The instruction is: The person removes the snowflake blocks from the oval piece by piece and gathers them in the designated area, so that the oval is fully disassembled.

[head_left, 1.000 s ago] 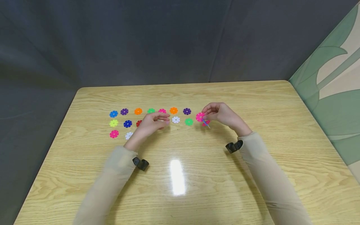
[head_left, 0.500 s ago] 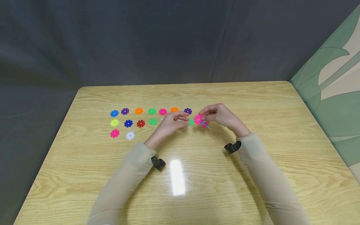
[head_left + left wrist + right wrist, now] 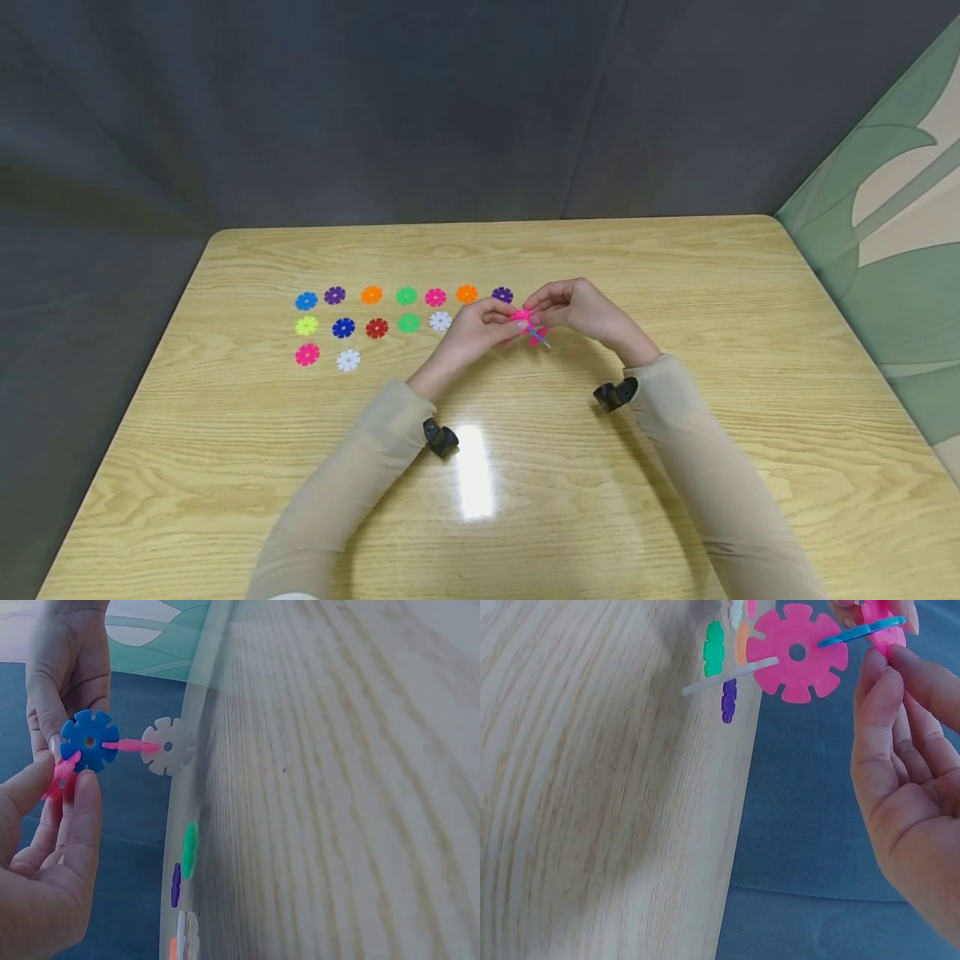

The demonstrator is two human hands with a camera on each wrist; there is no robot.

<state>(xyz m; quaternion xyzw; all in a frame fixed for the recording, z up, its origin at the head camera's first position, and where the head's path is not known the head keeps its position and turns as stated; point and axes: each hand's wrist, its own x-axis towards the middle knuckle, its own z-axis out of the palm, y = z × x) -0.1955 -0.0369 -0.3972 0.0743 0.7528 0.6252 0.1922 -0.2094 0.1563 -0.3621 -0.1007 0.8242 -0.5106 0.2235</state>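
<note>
Above the middle of the table, both hands pinch the same pink notched plastic disc (image 3: 521, 315). My left hand (image 3: 474, 330) comes at it from the left, my right hand (image 3: 588, 315) from the right. In the left wrist view a blue disc (image 3: 79, 727) is slotted into this pink one. A second pink disc (image 3: 780, 637) joins the blue disc, and a white disc (image 3: 178, 735) is slotted into its far edge, forming a small chain. Where the fingers overlap, part of the held pink disc is hidden.
On the wooden table (image 3: 540, 475) lie loose notched discs in rough rows, among them a red disc (image 3: 377, 328), a purple disc (image 3: 334, 296) and a yellow disc (image 3: 307, 326). My left hand covers part of the rows. A dark curtain (image 3: 390, 117) hangs behind the table.
My left hand has moved right, from over the rows to the pink disc, and now pinches it. My right hand has shifted slightly left with the joined discs.
</note>
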